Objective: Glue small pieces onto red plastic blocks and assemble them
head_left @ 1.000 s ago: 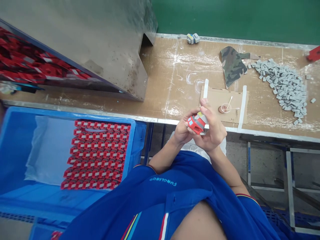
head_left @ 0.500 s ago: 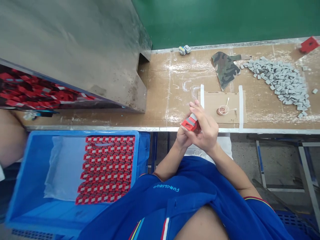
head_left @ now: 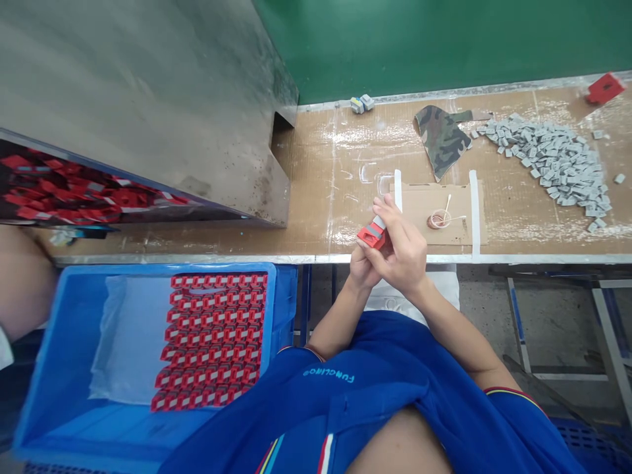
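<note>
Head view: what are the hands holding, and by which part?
A small red plastic piece, held at its pale end by the right hand's fingers, left hand cupped beneath.

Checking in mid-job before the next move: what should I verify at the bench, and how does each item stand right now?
1. Red part held: ok, between the left hand and right hand.
2. Part's hidden faces: cannot tell, the fingers cover them.
3. Red-and-white parts in the blue crate: ok, in close rows.
4. Grey pieces: ok, heaped on the bench, apart from the hands.
5. Cardboard sheet: ok, flat on the bench beyond the hands.
</note>
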The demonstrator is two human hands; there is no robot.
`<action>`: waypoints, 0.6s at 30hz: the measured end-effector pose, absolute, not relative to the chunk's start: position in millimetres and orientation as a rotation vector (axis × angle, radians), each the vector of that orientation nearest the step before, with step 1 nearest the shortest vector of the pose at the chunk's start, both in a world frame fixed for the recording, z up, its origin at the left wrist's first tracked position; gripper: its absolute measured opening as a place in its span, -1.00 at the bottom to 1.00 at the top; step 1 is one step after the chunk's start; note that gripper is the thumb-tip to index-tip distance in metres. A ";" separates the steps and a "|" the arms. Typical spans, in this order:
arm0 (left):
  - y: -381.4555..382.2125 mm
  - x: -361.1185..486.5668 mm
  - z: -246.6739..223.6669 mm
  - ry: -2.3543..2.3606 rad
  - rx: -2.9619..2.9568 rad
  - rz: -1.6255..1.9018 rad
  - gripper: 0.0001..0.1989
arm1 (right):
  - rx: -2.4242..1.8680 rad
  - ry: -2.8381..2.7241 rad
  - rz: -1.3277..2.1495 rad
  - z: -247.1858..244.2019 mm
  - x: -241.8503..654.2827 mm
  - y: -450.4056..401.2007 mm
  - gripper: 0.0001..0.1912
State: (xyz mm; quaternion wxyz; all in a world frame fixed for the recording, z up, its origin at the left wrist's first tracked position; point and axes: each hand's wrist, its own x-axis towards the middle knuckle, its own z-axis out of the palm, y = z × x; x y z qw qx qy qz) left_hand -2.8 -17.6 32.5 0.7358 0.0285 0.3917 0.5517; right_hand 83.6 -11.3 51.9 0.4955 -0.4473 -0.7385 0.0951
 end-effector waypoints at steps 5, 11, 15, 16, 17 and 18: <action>-18.9 -5.8 32.9 0.868 0.040 1.161 -0.54 | -1.108 -1.800 0.182 53.7 79.9 -12.6 -0.49; -18.0 -3.2 30.0 0.842 0.053 1.159 -0.56 | -1.103 -1.785 0.163 54.6 82.9 -11.0 -0.51; -16.9 0.5 30.7 0.833 0.054 1.166 -0.62 | -1.108 -1.773 0.214 52.8 87.9 -10.7 -0.48; -16.8 1.2 31.2 0.829 0.053 1.165 -0.60 | -1.102 -1.770 0.221 52.5 88.7 -10.9 -0.47; -16.9 1.7 31.8 0.824 0.052 1.157 -0.58 | -1.099 -1.768 0.222 52.3 89.2 -11.1 -0.47; -17.0 2.2 32.4 0.815 0.053 1.146 -0.56 | -1.103 -1.769 0.216 52.1 89.4 -11.3 -0.47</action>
